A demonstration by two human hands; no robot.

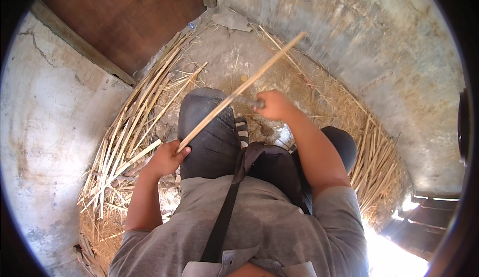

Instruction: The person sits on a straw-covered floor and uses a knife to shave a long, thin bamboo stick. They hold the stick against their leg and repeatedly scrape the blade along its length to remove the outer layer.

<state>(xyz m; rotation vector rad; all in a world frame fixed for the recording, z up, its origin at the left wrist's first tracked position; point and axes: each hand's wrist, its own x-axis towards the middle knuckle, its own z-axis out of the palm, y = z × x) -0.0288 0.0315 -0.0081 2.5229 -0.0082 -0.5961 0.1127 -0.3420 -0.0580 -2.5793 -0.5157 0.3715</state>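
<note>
A long, pale bamboo strip (pixel 269 63) slants from lower left to upper right across my right-facing view, passing over my dark-trousered left knee (pixel 204 127). My left hand (pixel 167 158) is closed around its lower end. In my right hand (pixel 274 105) is the handle of a knife (pixel 243 100). Its blurred blade points left and meets the strip near the middle, just beyond the knee; I cannot tell how deep it sits. The strip's far end sticks up free toward the wall.
Bamboo strips (pixel 149 102) lie heaped at the left, and another pile (pixel 376 162) lies at the right. Fine shavings (pixel 344 95) litter the floor. Stained walls (pixel 349 22) and a brown door panel (pixel 129 17) enclose the space. A black strap (pixel 219 222) crosses my shirt.
</note>
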